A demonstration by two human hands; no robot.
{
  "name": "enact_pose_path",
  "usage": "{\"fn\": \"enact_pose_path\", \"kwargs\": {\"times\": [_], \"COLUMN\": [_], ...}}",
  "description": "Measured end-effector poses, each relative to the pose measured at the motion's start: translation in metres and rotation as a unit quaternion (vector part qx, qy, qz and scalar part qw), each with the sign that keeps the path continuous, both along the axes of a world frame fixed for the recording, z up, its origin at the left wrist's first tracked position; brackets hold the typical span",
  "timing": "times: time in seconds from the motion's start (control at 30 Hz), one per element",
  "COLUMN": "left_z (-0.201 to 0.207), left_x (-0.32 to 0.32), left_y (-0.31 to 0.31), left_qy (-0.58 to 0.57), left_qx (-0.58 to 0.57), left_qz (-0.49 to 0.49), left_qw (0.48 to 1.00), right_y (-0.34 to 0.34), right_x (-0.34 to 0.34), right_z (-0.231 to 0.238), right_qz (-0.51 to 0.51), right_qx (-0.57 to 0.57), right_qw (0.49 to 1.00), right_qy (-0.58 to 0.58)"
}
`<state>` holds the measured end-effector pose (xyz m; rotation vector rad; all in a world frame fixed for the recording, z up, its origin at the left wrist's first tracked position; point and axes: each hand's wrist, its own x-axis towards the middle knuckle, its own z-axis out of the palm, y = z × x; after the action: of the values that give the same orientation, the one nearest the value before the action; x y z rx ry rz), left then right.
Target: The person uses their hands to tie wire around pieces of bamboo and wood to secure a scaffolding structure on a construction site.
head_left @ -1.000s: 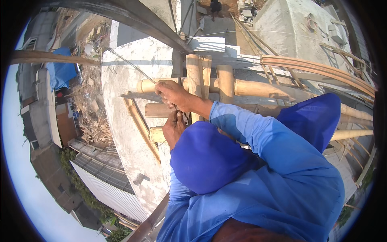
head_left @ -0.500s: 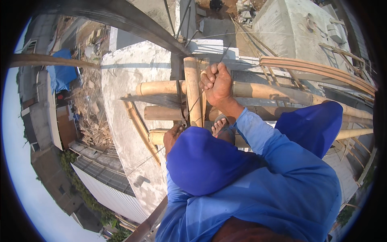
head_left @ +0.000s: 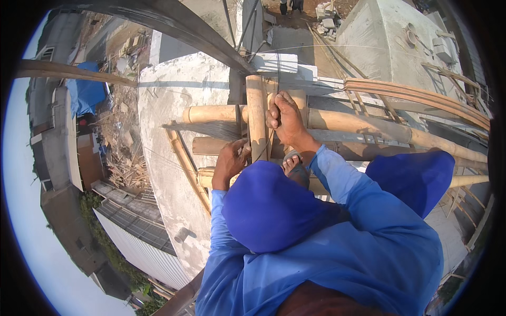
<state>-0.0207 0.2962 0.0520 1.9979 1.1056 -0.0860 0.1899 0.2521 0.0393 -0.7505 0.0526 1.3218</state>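
A short bamboo pole (head_left: 256, 113) points away from me and crosses thicker bamboo poles (head_left: 363, 122) running left to right. On its right, my right hand (head_left: 289, 120) is closed around thin dark wire (head_left: 270, 141), whose strands show above and below the fist. My left hand (head_left: 231, 159) is by the pole's left side, fingers bent and pinched together; what they hold, if anything, is hidden. A fan of thin dark wires (head_left: 213, 128) lies between the crosswise poles at the left. My foot in a sandal (head_left: 293, 164) rests on the poles between my hands.
Left of the poles is a pale concrete wall top (head_left: 163, 126). A dark beam (head_left: 184, 31) slants overhead from the upper left. Reddish strips (head_left: 416, 95) extend at the right. Far below are rubble, a blue tarp (head_left: 87, 89) and people's legs (head_left: 290, 6).
My left hand has risen from beside my knee to the pole's left side. My right fist has lowered slightly and turned, staying at the pole's right.
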Motion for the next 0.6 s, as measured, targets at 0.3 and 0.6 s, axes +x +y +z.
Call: {"fn": "enact_pose_path", "kwargs": {"times": [0.3,0.6], "left_z": [0.103,0.120], "left_x": [0.152,0.193], "left_y": [0.107,0.135], "left_qy": [-0.378,-0.225], "left_qx": [-0.042,-0.103], "left_qz": [0.113,-0.069], "left_qw": [0.918,0.967], "right_y": [-0.018,-0.022], "right_x": [-0.028,-0.024], "right_z": [0.003,-0.004], "right_qz": [0.082,0.098], "right_qx": [0.038,0.038], "right_qw": [0.993,0.986], "right_qy": [-0.072,-0.128]}}
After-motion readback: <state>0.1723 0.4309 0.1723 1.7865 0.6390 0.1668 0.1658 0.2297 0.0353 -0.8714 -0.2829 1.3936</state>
